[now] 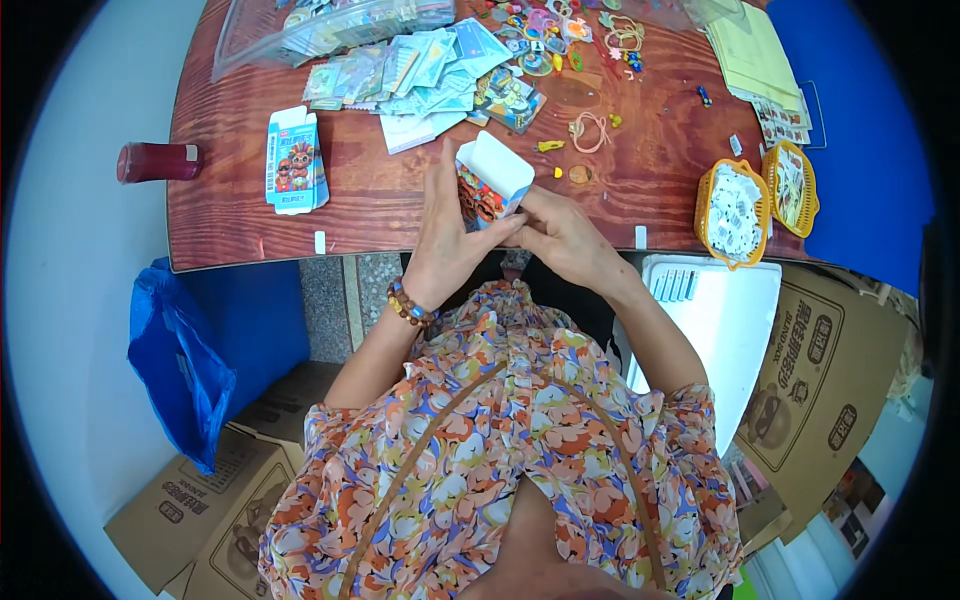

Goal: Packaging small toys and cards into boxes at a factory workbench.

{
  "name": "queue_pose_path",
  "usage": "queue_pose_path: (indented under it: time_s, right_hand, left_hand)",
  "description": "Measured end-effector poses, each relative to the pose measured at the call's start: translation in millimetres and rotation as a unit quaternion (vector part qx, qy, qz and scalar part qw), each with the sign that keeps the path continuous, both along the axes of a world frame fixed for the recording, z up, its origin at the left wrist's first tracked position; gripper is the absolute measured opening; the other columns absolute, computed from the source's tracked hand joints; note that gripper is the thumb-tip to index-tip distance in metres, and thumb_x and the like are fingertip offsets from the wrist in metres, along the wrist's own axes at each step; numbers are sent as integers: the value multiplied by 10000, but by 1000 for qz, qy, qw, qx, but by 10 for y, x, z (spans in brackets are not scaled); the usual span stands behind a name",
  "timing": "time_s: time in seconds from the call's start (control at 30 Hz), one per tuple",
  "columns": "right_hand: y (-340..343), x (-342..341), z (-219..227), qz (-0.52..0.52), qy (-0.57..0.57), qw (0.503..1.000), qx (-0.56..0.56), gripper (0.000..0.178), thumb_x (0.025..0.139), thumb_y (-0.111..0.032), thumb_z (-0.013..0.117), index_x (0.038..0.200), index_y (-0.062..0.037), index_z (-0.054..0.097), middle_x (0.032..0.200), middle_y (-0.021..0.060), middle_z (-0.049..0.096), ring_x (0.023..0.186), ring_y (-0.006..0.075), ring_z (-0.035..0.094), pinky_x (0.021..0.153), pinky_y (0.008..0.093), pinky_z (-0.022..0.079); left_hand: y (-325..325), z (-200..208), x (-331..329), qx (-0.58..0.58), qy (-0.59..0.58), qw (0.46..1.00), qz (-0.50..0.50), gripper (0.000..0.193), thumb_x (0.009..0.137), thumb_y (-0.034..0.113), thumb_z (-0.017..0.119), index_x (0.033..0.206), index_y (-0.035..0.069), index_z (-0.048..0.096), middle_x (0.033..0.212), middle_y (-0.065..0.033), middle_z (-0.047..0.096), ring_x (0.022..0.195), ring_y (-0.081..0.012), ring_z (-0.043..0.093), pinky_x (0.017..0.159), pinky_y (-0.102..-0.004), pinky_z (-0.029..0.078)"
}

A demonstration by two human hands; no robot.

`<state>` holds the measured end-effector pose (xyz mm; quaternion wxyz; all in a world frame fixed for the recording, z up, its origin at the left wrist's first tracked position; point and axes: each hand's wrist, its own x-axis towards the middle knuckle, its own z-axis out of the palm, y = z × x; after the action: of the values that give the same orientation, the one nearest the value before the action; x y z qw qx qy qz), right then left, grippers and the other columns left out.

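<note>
Just over the table's near edge, a small printed cardboard box (484, 190) with its white flap raised is between my two hands. My left hand (445, 230) holds its left side, fingers stretched along it and thumb across the lower front. On the other side, my right hand (572, 238) grips the lower right corner with bent fingers. What lies inside the box cannot be made out. To the left, a flattened light-blue printed box (297, 165) rests on the table. Beyond my hands is a loose pile of light-blue packets (425, 75), with a dark printed packet (510, 100) beside it.
Small toys and trinkets (545, 40) spread across the far middle of the wooden table (370, 200). Two yellow baskets (735, 215) of small white pieces stand right. A red cylinder (160, 162) overhangs the left edge; a blue bag (185, 370) and cartons (810, 370) sit below.
</note>
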<state>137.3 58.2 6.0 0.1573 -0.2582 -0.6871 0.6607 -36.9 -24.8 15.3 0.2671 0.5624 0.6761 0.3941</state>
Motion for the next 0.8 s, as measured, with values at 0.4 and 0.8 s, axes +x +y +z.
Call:
queue_pose_path:
  time_s: [0.4,0.8]
  right_hand:
    - [921,-580,61,-173,-403,801,407,574,777,-440,799,1111,-36,564,1080,168,628,907,373,672,741,485,529]
    - [836,130,475,-311,5,941,131,90,907,-45,658,975,-6,701,764,0,642,643,49,555,572,213,449]
  left_hand:
    - [-87,-93,-236,10,-272,957,95,861,798,101,821,1447,-19,269,1265,-176,526,1095,-193,592,805,-302,554]
    - [64,-52,-209,55,65,995,55,843,734,161,841,1439,-10,413,1269,-233,552,1185,-392,548,998,-455,462]
